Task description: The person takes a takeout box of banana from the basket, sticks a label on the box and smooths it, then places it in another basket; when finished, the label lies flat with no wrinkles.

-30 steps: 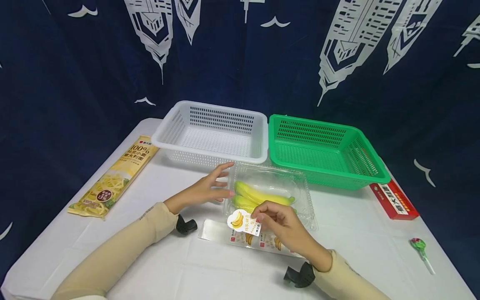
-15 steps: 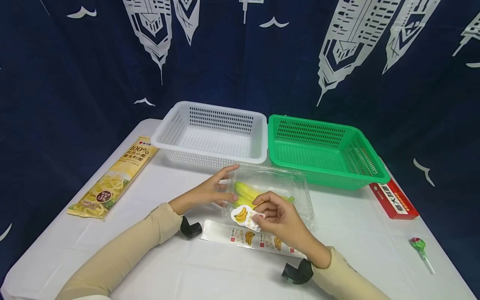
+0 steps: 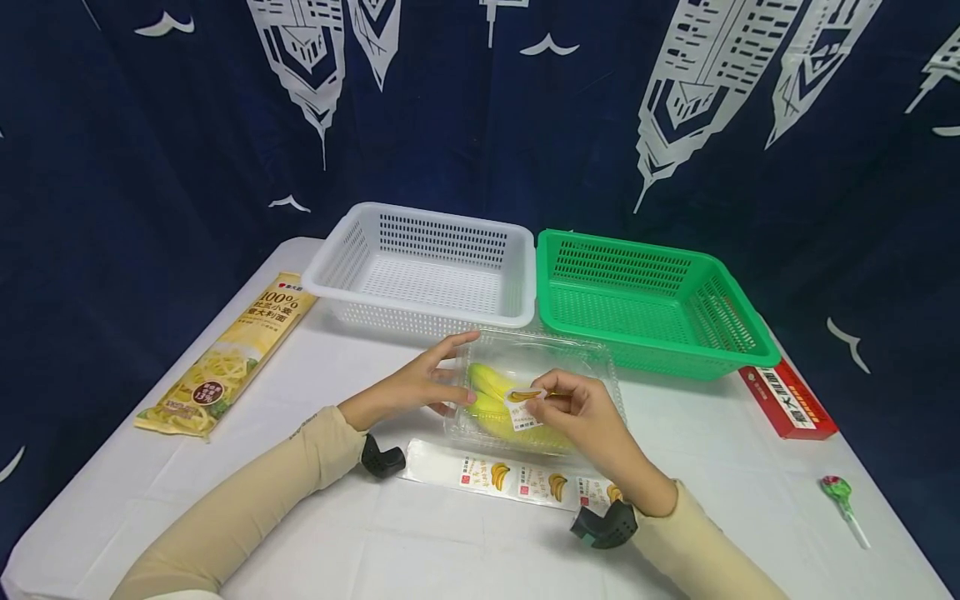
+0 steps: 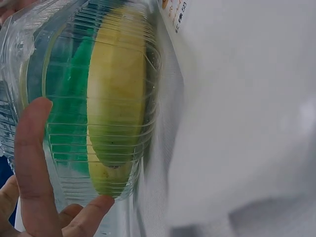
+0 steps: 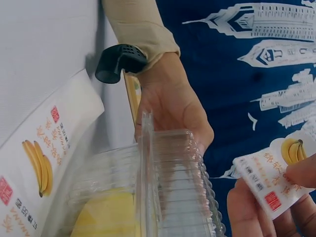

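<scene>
A clear plastic clamshell box [image 3: 577, 354] with bananas [image 3: 491, 400] inside lies in the middle of the table. My left hand [image 3: 416, 379] rests against its left side, fingers spread along the wall; in the left wrist view its fingertips touch the ribbed plastic beside the bananas [image 4: 116, 89]. Between thumb and fingers, my right hand [image 3: 585, 412] pinches a white banana sticker [image 3: 525, 414] over the lid. The right wrist view shows that sticker [image 5: 271, 175] tilted, its printed face visible and one end under the thumb. In front of the box lies a sticker strip [image 3: 517, 482].
Behind the box stand a white basket [image 3: 420, 312] and a green basket [image 3: 660, 350], side by side. A pasta packet [image 3: 232, 354] lies at left. On the right are a red box [image 3: 791, 404] and a lollipop [image 3: 840, 500]. Dark printed cloth hangs behind the table.
My right hand has moved up and to the right with the sticker, which has turned and now overlaps the lid. My left hand has shifted slightly right against the box.
</scene>
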### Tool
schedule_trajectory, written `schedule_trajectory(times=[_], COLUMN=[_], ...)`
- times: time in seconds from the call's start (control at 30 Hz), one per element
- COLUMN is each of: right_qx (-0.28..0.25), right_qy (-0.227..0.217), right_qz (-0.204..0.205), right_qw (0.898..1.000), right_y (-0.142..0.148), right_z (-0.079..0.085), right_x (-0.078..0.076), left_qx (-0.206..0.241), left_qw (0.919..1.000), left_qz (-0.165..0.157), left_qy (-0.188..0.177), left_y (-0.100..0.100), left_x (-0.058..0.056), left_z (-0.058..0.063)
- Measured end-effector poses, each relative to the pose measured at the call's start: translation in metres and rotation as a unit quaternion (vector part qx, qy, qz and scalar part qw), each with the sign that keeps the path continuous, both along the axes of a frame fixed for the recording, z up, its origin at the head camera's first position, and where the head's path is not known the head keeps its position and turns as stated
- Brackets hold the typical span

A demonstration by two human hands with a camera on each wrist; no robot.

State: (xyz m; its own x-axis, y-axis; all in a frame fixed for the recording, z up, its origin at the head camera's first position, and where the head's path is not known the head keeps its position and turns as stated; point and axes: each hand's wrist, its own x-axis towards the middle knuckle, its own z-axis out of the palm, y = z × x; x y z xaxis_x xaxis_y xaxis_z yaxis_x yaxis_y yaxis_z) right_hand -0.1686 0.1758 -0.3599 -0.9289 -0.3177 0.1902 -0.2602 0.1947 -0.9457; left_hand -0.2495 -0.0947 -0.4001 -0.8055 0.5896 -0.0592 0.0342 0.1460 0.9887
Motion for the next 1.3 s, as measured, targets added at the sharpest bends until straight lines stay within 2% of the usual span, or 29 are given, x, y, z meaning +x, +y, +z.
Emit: schedule_trajectory(times=[0.43, 0.77, 1.03, 1.3], right_qx=[0.019, 0.059, 0.075, 0.090], right_qy=[-0.031, -0.009, 0.009, 0.011], right_qz=[-0.051, -0.102, -0.116, -0.112], right_qw=[0.998, 0.993, 0.990, 0.990], right_y=[0.013, 0.025, 0.031, 0.032], right_z=[0.003, 0.004, 0.001, -0.001], right_x=[-0.014, -0.027, -0.034, -0.037], left_qx=[-0.003, -0.006, -0.007, -0.011], left_qw=[1.0000, 0.9999, 0.9999, 0.9999], left_qz=[-0.002, -0.004, -0.004, -0.003], left_qy=[-0.004, -0.007, -0.008, -0.010], left_y=[0.000, 0.001, 0.000, 0.000], left_x=[0.000, 0.000, 0.001, 0.002], left_z=[0.001, 0.000, 0.001, 0.002])
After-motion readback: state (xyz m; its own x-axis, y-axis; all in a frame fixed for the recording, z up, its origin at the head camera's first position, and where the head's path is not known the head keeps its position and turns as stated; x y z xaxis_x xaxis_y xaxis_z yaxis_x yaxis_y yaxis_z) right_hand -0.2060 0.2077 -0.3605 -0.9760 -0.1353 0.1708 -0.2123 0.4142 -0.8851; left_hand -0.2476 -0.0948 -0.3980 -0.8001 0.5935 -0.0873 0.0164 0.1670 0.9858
